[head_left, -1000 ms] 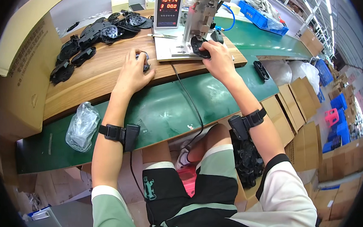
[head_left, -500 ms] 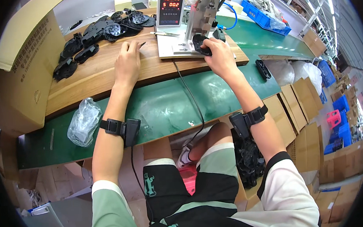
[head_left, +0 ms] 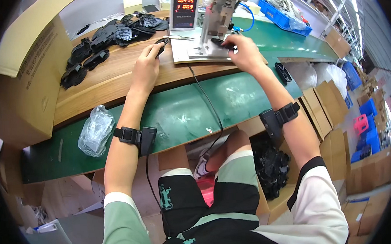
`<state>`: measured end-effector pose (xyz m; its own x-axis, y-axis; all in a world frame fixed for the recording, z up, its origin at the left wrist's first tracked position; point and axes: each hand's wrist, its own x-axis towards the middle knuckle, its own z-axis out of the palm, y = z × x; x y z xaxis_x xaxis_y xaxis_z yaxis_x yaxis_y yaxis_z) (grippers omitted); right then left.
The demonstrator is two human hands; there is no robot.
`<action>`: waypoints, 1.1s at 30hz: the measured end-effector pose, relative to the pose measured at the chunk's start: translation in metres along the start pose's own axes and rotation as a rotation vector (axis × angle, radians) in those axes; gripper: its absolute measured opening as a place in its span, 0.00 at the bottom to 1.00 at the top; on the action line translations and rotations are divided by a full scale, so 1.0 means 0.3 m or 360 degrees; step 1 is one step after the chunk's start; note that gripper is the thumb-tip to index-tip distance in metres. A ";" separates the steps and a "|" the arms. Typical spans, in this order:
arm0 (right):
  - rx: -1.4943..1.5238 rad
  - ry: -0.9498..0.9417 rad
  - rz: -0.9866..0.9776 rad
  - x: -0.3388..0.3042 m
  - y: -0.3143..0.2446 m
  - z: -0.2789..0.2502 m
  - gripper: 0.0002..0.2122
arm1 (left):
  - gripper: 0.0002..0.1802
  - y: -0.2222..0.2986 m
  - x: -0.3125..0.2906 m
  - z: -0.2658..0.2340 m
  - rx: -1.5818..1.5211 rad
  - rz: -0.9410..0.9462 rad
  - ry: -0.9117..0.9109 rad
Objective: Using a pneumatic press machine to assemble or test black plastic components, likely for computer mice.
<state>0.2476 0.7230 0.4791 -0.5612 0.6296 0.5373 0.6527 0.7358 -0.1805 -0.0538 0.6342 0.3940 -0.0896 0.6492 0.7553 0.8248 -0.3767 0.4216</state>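
Left hand [head_left: 146, 70] clamped on a black piece [head_left: 161, 44], just beside the press's white base [head_left: 180, 56]. Right hand [head_left: 246, 55] looks pinched on a dark part [head_left: 218, 42] under the press head [head_left: 217, 20]. Likely step: swapping parts at the press; next move calls for lifting the dark part clear, then squaring up the black piece. Outward: tweezers [head_left: 180, 37], display box [head_left: 184, 11], heaped black parts [head_left: 103, 37] on the wooden board [head_left: 107, 73].
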 end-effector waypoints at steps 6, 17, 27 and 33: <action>0.0352 0.0728 0.0315 -0.475 -0.095 -0.150 0.11 | 0.23 0.099 -0.011 0.017 -0.0157 0.0150 -0.0180; -0.0030 0.0889 0.1473 -1.658 0.200 -0.069 0.13 | 0.23 0.355 0.065 0.281 0.0584 0.0798 -0.0215; -0.0238 0.0380 0.1779 -2.015 0.227 0.087 0.17 | 0.19 0.413 0.139 0.350 0.0905 0.0616 -0.0589; -0.0458 0.0327 0.1530 -1.902 0.202 0.230 0.19 | 0.18 0.388 0.145 0.358 0.0780 0.0741 -0.0448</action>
<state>0.5723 0.4255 0.1047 0.3446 0.8467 0.4053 0.8932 -0.1628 -0.4192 0.0981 0.6894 0.4220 0.4236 0.6640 0.6162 0.9035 -0.3590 -0.2343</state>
